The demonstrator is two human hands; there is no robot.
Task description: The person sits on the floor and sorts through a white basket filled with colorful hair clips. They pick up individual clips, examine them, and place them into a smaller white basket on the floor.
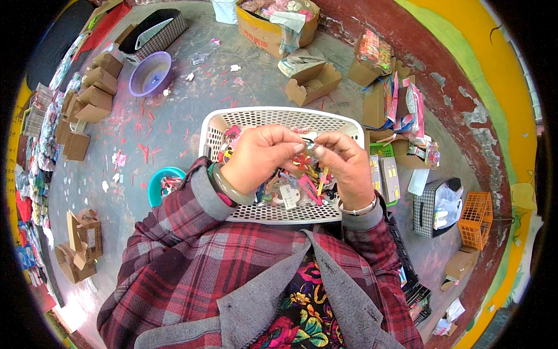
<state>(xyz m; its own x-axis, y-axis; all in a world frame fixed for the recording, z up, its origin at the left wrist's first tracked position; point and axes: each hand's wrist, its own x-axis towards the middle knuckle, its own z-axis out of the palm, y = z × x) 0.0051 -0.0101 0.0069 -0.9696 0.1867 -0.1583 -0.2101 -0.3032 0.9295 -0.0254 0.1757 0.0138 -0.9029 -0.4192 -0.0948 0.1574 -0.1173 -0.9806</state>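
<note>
My left hand point(260, 156) and my right hand point(347, 168) meet above a white perforated plastic basket point(282, 217). Thumbs and forefingers of both are closed in a pinch, with the fingertips almost touching. Between them is a small dark piece point(308, 140), mostly covered by the fingers and too small to name. Colourful small accessories fill the basket below, among them a pink snap hair clip point(311, 189) and a white tag point(288, 196). Part of the contents is hidden under my hands and wrists.
A teal bowl point(157, 196) with small pieces stands left of the basket. Farther off are a purple basin point(135, 87), an open cardboard box point(314, 83) and a large carton point(256, 36). At right stand a checked bin point(427, 210) and an orange crate point(478, 221). Red scraps litter the floor.
</note>
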